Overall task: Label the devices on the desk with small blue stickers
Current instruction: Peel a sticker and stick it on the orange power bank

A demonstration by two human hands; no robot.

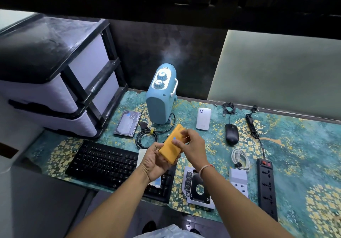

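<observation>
The orange power bank [170, 146], a smooth matte rectangular slab with rounded edges, is held tilted above the right end of the black keyboard [110, 161], clear of the desk. The left hand [154, 162] cups its lower end, fingers curled around the near edge. The right hand [191, 146] grips its upper right side, with the thumb lying on the top face just beside a small round blue sticker [174, 138]. Behind the power bank stands a light-blue heater [160, 97] of rounded moulded plastic with two round dials on a white top panel. Left of the heater lies a metallic hard drive [127, 123] bearing a blue dot on its label; right of the heater stands a glossy white plug-in unit [203, 118] with a blue ring near its top. A black oval mouse [231, 134] lies right of the white unit. Right of the keyboard rest a drive caddy [199, 189] in clear packaging, a white USB charger [238, 180] and a black power strip [267, 188] with a red switch. The desk cover [304, 145] is teal with a gold floral pattern. No writing is legible.
</observation>
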